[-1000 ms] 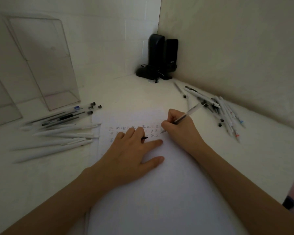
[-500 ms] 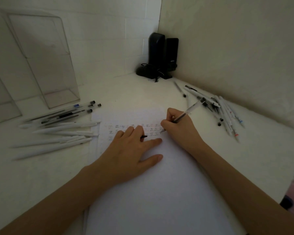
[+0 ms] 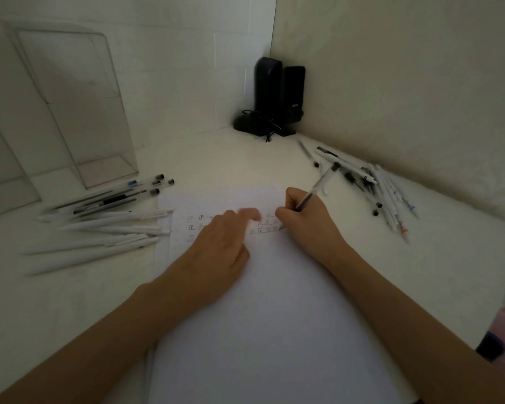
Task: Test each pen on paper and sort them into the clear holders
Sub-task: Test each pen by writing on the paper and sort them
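A white paper sheet (image 3: 274, 316) lies in front of me with rows of small written marks (image 3: 195, 219) near its top. My right hand (image 3: 306, 220) grips a clear pen (image 3: 318, 188) with a dark cap end, its tip down on the paper at the end of the marks. My left hand (image 3: 216, 252) rests on the sheet; its fingers are blurred and curled, so I cannot see whether they hold anything. Two clear holders stand at the back left, a tall one (image 3: 79, 112) and another (image 3: 3, 176) cut off by the frame edge.
White and clear pens (image 3: 105, 223) lie in a loose group left of the paper. Another pile of pens (image 3: 376, 188) lies to the right by the wall. Black speakers (image 3: 274, 97) with a cable stand in the corner. The table edge runs at the lower right.
My left hand's fingers have curled and shifted, thumb tucked in; the small black piece seen between them earlier is hidden. My right hand has kept the pen on the paper.
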### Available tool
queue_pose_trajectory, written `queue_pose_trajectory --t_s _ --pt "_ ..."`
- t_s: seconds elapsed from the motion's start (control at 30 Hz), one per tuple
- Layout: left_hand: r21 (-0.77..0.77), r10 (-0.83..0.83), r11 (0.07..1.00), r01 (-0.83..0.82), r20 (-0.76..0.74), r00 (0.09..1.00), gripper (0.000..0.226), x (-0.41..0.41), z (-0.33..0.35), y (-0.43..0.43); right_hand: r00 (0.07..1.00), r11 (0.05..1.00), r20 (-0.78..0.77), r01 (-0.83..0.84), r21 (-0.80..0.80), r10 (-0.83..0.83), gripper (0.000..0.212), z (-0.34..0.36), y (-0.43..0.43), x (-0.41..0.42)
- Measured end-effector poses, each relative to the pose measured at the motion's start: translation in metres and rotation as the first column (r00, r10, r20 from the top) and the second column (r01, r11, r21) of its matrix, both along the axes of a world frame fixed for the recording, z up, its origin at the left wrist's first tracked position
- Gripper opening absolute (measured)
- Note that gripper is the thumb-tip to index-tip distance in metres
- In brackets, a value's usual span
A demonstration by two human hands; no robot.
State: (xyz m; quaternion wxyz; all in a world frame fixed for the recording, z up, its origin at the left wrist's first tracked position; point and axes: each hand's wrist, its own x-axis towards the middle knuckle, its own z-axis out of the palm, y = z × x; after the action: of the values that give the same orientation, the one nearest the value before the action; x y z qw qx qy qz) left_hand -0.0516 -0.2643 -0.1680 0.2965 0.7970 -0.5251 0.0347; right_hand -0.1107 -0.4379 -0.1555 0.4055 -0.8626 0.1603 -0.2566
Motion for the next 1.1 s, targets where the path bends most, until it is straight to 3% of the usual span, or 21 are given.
queue_pose_trajectory --t_s 0.07,0.13,0.23,0.37,0.43,0.57,0.73,0.87,1.1 --pt "-0.032 0.037 0.999 -0.042 -0.151 0.988 0.04 0.001 0.003 0.0 0.999 1.0 0.03 0.011 0.014 -0.012 0.031 0.002 0.001 -0.001" --pt "-0.07 0.04 0.996 -0.055 -0.202 0.979 0.038 0.006 0.003 -0.001 0.993 0.996 0.115 0.009 0.092 -0.019 0.032 0.006 0.002 -0.003" --pt "-0.157 0.034 0.984 -0.081 -0.286 0.958 0.027 0.01 0.005 -0.001 0.976 0.952 0.199 -0.145 0.268 0.093 0.03 0.014 0.003 -0.005" --pt "-0.234 0.078 0.959 -0.162 -0.329 0.941 0.007 0.011 0.009 0.001 0.872 0.786 0.353 -0.469 0.403 0.34 0.017 0.012 0.006 -0.003" --pt "-0.255 0.077 0.952 -0.17 -0.338 0.938 0.003 0.011 0.009 0.002 0.849 0.721 0.391 -0.515 0.464 0.355 0.026 0.011 0.005 -0.002" --pt "-0.286 0.034 0.947 -0.148 -0.367 0.93 0.003 0.011 0.01 0.002 0.858 0.695 0.371 -0.507 0.51 0.354 0.02 0.012 0.008 -0.003" --pt "-0.27 -0.025 0.962 -0.031 -0.203 0.979 0.004 0.011 0.009 0.002 0.847 0.682 0.284 -0.531 0.502 0.451 0.019 0.008 0.014 -0.004" --pt "-0.313 -0.111 0.945 0.093 -0.04 0.993 0.026 0.008 0.009 0.002 0.859 0.689 0.29 -0.511 0.514 0.421 0.021 0.006 0.021 -0.002" --pt "-0.314 -0.033 0.944 0.102 0.219 0.975 0.039 0.001 0.013 0.006 0.878 0.751 0.317 -0.472 0.462 0.357 0.029 0.011 0.034 -0.005"
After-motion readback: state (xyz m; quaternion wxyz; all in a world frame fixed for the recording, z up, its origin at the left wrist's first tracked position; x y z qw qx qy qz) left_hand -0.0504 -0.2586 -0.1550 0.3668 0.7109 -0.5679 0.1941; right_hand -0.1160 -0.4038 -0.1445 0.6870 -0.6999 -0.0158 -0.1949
